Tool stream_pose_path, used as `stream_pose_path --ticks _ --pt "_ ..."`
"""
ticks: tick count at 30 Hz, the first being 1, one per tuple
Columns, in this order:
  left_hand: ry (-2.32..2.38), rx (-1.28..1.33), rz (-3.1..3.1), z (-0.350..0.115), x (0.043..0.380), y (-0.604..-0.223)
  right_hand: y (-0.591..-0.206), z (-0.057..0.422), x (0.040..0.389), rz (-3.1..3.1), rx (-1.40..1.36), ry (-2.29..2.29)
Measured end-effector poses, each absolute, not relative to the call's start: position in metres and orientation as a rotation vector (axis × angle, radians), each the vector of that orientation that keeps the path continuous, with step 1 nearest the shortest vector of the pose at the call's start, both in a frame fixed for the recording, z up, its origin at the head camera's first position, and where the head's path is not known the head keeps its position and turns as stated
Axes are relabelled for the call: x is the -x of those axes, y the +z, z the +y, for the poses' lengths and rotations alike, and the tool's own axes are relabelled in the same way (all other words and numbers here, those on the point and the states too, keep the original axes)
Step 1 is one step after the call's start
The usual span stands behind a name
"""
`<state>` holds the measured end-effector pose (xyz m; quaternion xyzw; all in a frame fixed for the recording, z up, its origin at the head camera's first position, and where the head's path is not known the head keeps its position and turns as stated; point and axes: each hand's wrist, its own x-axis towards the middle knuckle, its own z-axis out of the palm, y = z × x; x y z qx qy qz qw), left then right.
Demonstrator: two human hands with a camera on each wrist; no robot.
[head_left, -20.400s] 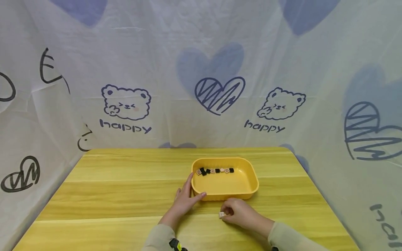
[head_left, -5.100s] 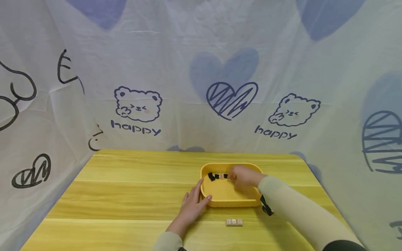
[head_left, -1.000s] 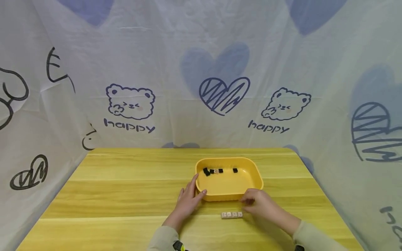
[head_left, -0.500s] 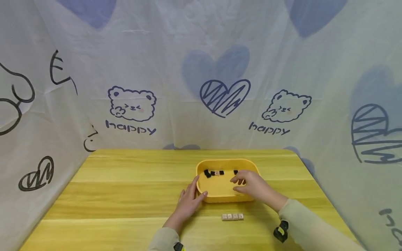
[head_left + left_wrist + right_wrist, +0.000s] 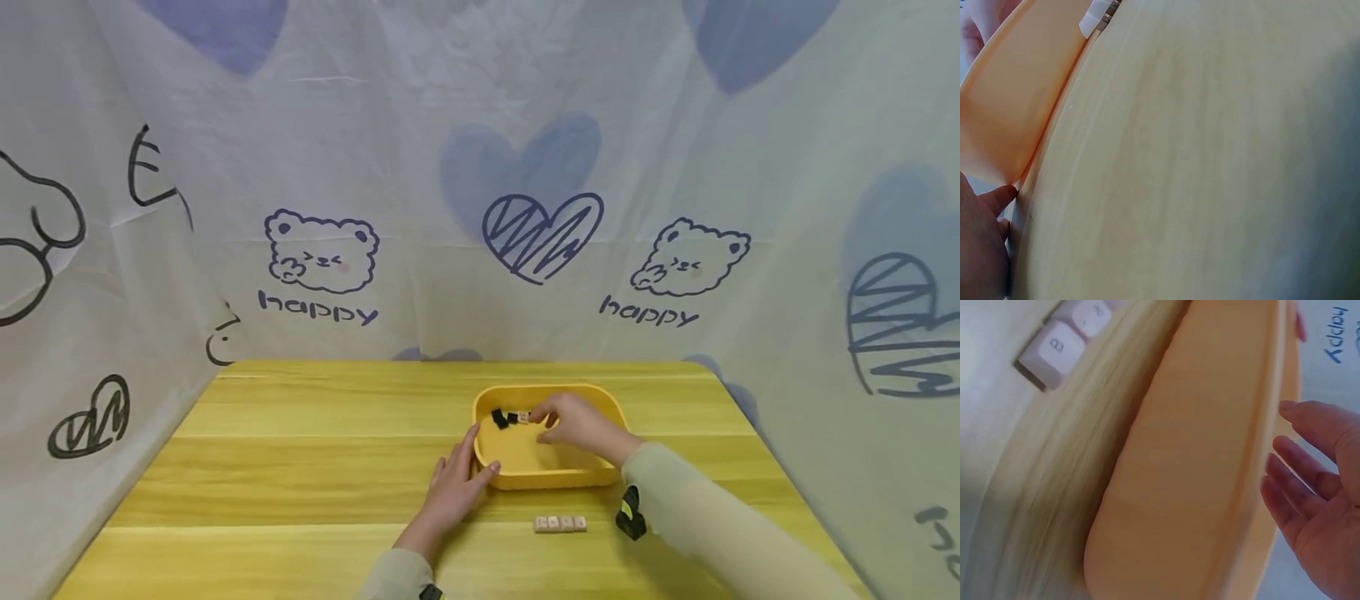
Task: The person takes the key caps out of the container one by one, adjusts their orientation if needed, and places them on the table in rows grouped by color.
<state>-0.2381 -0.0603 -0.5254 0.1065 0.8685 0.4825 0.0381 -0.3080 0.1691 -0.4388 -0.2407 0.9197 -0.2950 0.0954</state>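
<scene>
In the head view my left hand rests against the left front corner of a yellow plastic tray, its fingers spread straight along the side. The right hand reaches over the tray with fingers loosely bent and thumb apart; in the right wrist view nothing sits between the fingers. Just left of its fingertips lies a light keycap, beside several black keycaps along the tray's back wall. The hand hides part of that row. A straight row of several white keycaps stands on the table before the tray.
The wood-patterned table carries the tray right of its middle. A white cloth printed with hearts and bears hangs behind and at both sides. Dark wrist straps show at the sleeves.
Over twenty seconds light keycaps left the tray and a row formed in front. In the last second my right hand moved from beside that row into the tray, then leftward. My left hand stayed.
</scene>
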Motion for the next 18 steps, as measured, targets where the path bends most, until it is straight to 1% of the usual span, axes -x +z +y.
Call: stream_pose_path --ticks 10,18 --pt "1.484 -0.34 2.66 -0.061 0.238 -0.526 -0.457 0.155 0.335 2.683 0.674 -0.708" --pt "1.482 -0.346 2.663 -0.061 0.239 -0.527 -0.461 0.147 0.343 2.676 0.695 -0.609"
